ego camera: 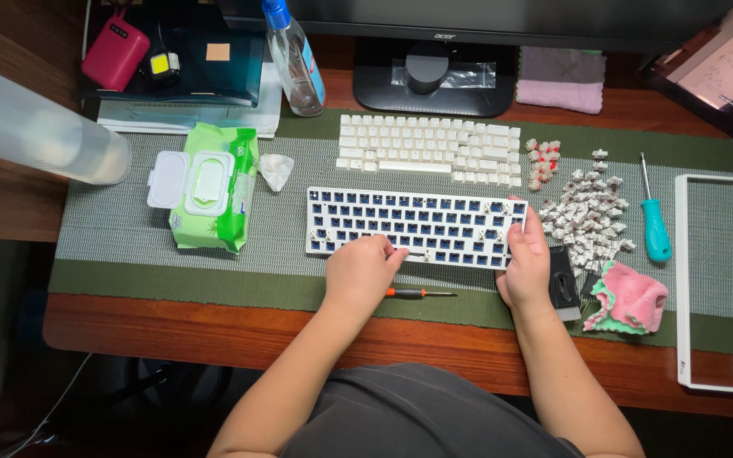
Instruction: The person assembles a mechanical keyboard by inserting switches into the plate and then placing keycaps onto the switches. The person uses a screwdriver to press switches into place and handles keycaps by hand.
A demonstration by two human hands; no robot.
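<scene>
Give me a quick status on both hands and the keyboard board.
Left hand fingers down on the bare keyboard plate, front edge. Right hand gripping its right end. Small orange-handled screwdriver lying just in front; loose switches piled right.

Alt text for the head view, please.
Both hands rest on a stripped white keyboard plate, left hand at its front edge, right hand gripping its right end. Around it lie removed keycaps, loose switches and a small screwdriver.
</scene>
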